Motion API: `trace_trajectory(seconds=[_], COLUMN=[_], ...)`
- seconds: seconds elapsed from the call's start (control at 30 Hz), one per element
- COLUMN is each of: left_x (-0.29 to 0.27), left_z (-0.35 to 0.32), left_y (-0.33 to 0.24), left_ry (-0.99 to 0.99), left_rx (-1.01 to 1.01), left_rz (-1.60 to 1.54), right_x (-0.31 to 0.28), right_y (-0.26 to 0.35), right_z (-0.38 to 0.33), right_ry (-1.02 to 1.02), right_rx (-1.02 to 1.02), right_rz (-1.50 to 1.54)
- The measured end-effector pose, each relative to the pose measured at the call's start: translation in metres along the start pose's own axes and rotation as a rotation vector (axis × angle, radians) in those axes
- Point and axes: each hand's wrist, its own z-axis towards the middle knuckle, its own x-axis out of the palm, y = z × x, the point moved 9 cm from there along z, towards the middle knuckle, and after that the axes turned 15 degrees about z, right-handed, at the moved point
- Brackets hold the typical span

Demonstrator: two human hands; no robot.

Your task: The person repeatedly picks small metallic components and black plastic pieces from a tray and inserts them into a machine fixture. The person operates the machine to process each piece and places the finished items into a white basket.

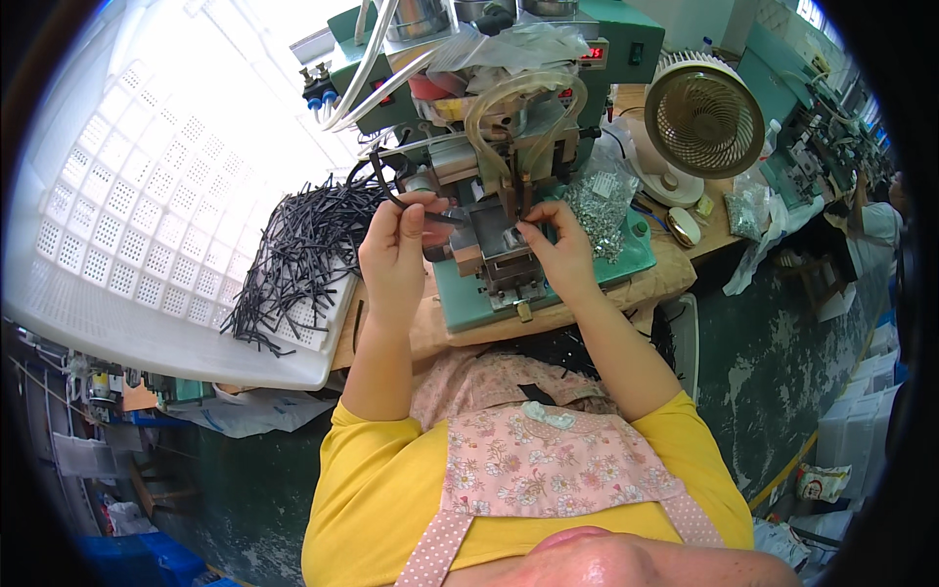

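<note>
My left hand (394, 259) pinches a black strap (445, 218) between thumb and fingers. One end of the strap curves up past my fingers; the other points right, toward the metal work area (494, 235) of a green bench machine (469, 293). Closed at the thumb and fingertips, my right hand (564, 256) is at the right side of that work area, just below two upright brownish guides (516, 196). Whatever its fingertips hold is too small to make out. A clear curved tube (479, 117) loops above the guides.
Many loose black straps (303, 245) are heaped in a large white perforated basket (147, 342) on the left. A clear bag of small metal parts (599, 210) lies right of the machine. Beyond it stand a round fan (704, 122) and a white reel (665, 181).
</note>
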Motion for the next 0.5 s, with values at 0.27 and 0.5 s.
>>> trace_trajectory(seconds=[0.27, 0.5], left_x=[0.052, 0.092], left_z=[-0.053, -0.075], left_y=[-0.038, -0.027], left_ry=[-0.005, 0.004], left_rx=[0.699, 0.892], left_rz=[0.405, 0.538], right_x=[0.001, -0.102], right_y=[0.01, 0.027], right_z=[0.008, 0.0], right_ry=[0.093, -0.252], right_rx=[-0.089, -0.262], right_rz=[-0.18, -0.463])
